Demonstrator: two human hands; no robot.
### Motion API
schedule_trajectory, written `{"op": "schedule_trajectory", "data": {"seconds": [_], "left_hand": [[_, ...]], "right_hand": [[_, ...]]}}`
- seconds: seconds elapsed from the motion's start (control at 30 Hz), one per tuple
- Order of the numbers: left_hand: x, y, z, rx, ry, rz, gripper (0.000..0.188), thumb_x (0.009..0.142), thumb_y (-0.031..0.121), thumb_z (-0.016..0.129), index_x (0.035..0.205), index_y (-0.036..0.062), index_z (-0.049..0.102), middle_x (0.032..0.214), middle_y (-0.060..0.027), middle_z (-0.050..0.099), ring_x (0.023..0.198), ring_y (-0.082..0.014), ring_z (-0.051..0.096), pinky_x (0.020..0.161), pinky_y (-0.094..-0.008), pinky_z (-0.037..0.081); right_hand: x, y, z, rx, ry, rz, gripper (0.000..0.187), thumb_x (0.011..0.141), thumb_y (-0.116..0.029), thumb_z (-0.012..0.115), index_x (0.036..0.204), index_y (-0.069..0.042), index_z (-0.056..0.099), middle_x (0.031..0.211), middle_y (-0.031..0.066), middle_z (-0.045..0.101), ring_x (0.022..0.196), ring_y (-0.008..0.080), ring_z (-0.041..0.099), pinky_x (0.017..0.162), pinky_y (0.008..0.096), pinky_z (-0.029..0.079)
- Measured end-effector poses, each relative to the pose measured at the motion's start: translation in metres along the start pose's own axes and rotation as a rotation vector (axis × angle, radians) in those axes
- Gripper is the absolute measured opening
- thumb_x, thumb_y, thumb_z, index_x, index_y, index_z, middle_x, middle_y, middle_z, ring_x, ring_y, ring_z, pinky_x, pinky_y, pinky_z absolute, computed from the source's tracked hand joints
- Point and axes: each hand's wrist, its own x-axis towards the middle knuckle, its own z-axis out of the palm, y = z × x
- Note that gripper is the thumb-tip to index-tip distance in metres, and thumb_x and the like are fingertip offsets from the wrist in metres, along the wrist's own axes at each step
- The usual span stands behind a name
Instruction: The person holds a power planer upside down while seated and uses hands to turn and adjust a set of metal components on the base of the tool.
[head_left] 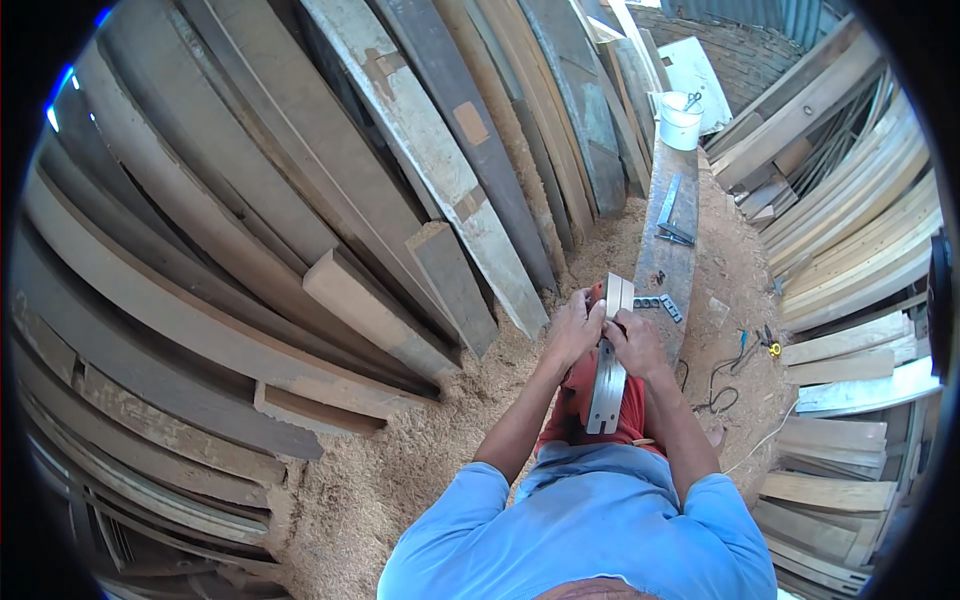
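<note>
What looks like an electric hand planer (pixel 608 385) rests across my lap, its long flat metal sole turned up. Part of its orange-red body shows beside my left hand (pixel 573 328), whose fingers are closed on the planer's side near the far end of the sole. From the other side, my right hand (pixel 638 345) has its fingers bent against the planer's middle, close to the left fingertips. Anything small between the fingertips is hidden. Just beyond the hands, a dark strip with several round light spots (pixel 660 305) lies on the narrow plank bench (pixel 672 165).
Farther along the bench are a metal square (pixel 670 210) and a white bucket (pixel 680 122) holding a tool. Long boards (pixel 290 160) lean at the left; stacked timber (pixel 850 260) stands at the right. A dark cable (pixel 715 390) and yellow item (pixel 773 348) lie on sawdust (pixel 370 490).
</note>
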Motion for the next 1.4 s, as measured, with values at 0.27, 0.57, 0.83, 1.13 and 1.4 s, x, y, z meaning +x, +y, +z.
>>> {"op": "schedule_trajectory", "data": {"seconds": [0.27, 0.57, 0.83, 1.13, 1.4], "left_hand": [[0.000, -0.002, -0.002, 0.036, -0.033, -0.040, 0.064, 0.101, 0.044, 0.052, 0.138, -0.0086, 0.052, 0.123, -0.0336, 0.066, 0.118, -0.0481, 0.063, 0.104, -0.0523, 0.047], [-0.005, 0.006, -0.009, 0.067, -0.036, -0.046, 0.061, 0.103, 0.043, 0.051, 0.138, -0.0078, 0.052, 0.128, -0.0336, 0.064, 0.123, -0.0471, 0.061, 0.105, -0.0506, 0.048], [0.001, -0.004, 0.000, 0.086, -0.031, -0.020, 0.063, 0.101, 0.046, 0.050, 0.136, -0.0062, 0.053, 0.123, -0.0368, 0.065, 0.118, -0.0514, 0.061, 0.103, -0.0559, 0.046], [-0.005, 0.011, -0.005, 0.103, -0.038, -0.030, 0.065, 0.100, 0.048, 0.050, 0.136, -0.0056, 0.052, 0.124, -0.0357, 0.065, 0.118, -0.0502, 0.062, 0.102, -0.0557, 0.047], [-0.007, 0.016, -0.006, 0.119, -0.069, -0.063, 0.065, 0.101, 0.049, 0.049, 0.138, -0.0048, 0.051, 0.128, -0.0346, 0.063, 0.121, -0.0500, 0.060, 0.105, -0.0559, 0.045]], "right_hand": [[-0.002, -0.007, 0.007, 0.020, 0.127, -0.019, 0.034, 0.096, -0.033, 0.067, 0.084, -0.001, 0.065, 0.081, 0.0257, 0.067, 0.080, 0.0471, 0.066, 0.073, 0.0546, 0.050], [-0.006, -0.017, 0.000, -0.071, 0.113, -0.103, 0.030, 0.097, -0.027, 0.063, 0.083, -0.001, 0.064, 0.082, 0.0254, 0.066, 0.081, 0.0456, 0.065, 0.073, 0.0545, 0.049], [-0.012, -0.003, 0.006, -0.135, 0.066, -0.085, 0.017, 0.092, -0.018, 0.070, 0.094, -0.002, 0.064, 0.088, 0.0206, 0.066, 0.086, 0.0423, 0.064, 0.079, 0.0508, 0.049], [-0.016, 0.001, 0.005, 0.006, 0.107, -0.175, 0.018, 0.093, -0.018, 0.068, 0.095, -0.001, 0.065, 0.088, 0.0213, 0.067, 0.086, 0.0428, 0.064, 0.079, 0.0505, 0.049], [-0.020, -0.002, 0.003, 0.030, 0.154, -0.202, 0.015, 0.092, -0.014, 0.068, 0.098, 0.000, 0.065, 0.089, 0.0211, 0.066, 0.089, 0.0423, 0.064, 0.081, 0.0506, 0.049]]}}
